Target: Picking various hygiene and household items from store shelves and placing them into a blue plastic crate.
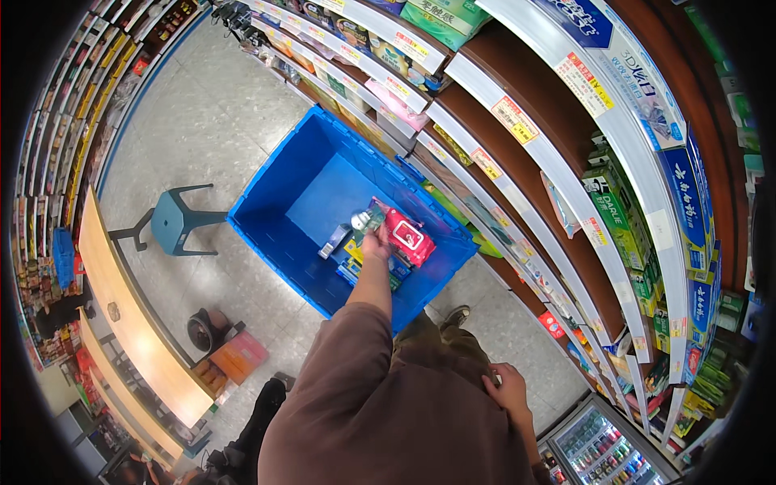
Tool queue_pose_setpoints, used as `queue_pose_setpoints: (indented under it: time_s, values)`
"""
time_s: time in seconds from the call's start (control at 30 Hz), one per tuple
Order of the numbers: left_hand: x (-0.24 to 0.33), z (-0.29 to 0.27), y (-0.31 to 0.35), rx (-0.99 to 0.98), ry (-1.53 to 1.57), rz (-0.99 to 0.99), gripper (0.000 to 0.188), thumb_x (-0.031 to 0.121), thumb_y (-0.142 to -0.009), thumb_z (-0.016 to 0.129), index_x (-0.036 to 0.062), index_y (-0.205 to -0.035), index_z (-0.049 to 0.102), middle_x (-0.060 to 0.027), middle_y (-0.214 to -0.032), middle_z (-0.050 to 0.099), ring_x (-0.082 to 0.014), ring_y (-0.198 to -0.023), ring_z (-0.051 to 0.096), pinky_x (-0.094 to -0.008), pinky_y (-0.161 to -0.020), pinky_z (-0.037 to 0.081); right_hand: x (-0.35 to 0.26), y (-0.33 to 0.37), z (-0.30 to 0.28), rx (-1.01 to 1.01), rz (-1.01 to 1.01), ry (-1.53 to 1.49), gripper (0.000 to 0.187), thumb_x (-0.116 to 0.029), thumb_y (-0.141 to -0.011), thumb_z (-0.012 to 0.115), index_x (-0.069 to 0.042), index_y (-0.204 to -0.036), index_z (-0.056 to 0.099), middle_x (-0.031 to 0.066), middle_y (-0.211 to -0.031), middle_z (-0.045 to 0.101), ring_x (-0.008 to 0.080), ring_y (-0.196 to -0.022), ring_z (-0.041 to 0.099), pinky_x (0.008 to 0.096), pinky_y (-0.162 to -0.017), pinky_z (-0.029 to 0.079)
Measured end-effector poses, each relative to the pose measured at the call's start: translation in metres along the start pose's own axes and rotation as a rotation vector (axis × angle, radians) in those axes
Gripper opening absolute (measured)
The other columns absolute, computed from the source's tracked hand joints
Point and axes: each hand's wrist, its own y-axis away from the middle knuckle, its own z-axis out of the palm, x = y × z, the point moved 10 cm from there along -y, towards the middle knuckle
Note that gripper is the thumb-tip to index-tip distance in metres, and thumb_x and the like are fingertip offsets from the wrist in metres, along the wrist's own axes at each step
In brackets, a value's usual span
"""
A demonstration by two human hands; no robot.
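A blue plastic crate stands on the floor before me. My left hand reaches down into it, fingers closed around a clear, pale green item whose exact kind I cannot make out. Right beside that hand lies a red-pink soft pack with a white lid, looking like wet wipes. On the other side are a small white and grey box and a yellow package. Blue and green packages lie partly hidden under my forearm. My right hand hangs against my thigh, holding nothing, fingers loosely bent.
Store shelves with boxed goods curve along the right, close to the crate. A blue-grey stool stands left of it, near a wooden counter. An orange-red box sits on the floor. A glass-front drinks fridge is at lower right.
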Motion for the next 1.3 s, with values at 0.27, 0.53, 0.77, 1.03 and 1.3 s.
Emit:
queue_pose_setpoints:
  time_s: [0.27,0.53,0.77,1.03,1.3]
  values:
    - [-0.008,-0.024,0.01,0.003,-0.302,-0.096,0.035,0.03,-0.104,0.04,0.0004,-0.116,0.055,-0.0141,-0.108,0.068,-0.0258,-0.1,0.069,-0.0354,-0.076,0.062,-0.001,-0.002,-0.002,0.029,-0.012,-0.013,0.032,-0.023,-0.08,0.075,-0.004,-0.104,0.069,0.0132,-0.094,0.068,0.0321,-0.087,0.066,0.0406,-0.079,0.053]
    - [0.01,-0.051,0.028,0.146,-0.404,-0.132,0.044,0.038,-0.103,0.043,0.001,-0.124,0.051,-0.0136,-0.11,0.067,-0.026,-0.098,0.069,-0.0389,-0.074,0.059,0.009,0.0,0.006,0.001,0.021,-0.03,0.032,-0.024,-0.08,0.075,-0.004,-0.105,0.068,0.0132,-0.096,0.068,0.0326,-0.09,0.066,0.0406,-0.08,0.053]
    - [0.001,-0.043,0.002,0.029,-0.381,-0.205,0.042,0.039,-0.104,0.045,0.0047,-0.128,0.052,-0.0084,-0.112,0.068,-0.0248,-0.1,0.069,-0.0365,-0.082,0.057,0.018,0.01,0.016,-0.045,0.083,0.003,0.033,-0.025,-0.081,0.075,-0.006,-0.106,0.068,0.0132,-0.097,0.068,0.0328,-0.091,0.065,0.041,-0.081,0.053]
    - [0.026,-0.042,-0.02,0.131,-0.392,0.024,0.023,0.024,-0.104,0.045,0.0055,-0.112,0.055,-0.0081,-0.106,0.069,-0.0194,-0.095,0.07,-0.0306,-0.076,0.059,0.02,0.014,0.022,-0.059,0.116,-0.017,0.033,-0.023,-0.08,0.076,-0.005,-0.106,0.068,0.0143,-0.098,0.068,0.0339,-0.091,0.066,0.041,-0.08,0.054]
    - [0.084,0.028,0.024,-0.127,-0.38,0.16,0.016,0.016,-0.098,0.049,0.0017,-0.091,0.05,-0.0102,-0.094,0.055,-0.0344,-0.102,0.069,-0.0363,-0.073,0.061,0.009,0.002,0.019,-0.037,0.102,-0.041,0.033,-0.024,-0.08,0.076,-0.005,-0.106,0.068,0.0145,-0.097,0.069,0.0331,-0.09,0.067,0.04,-0.079,0.054]
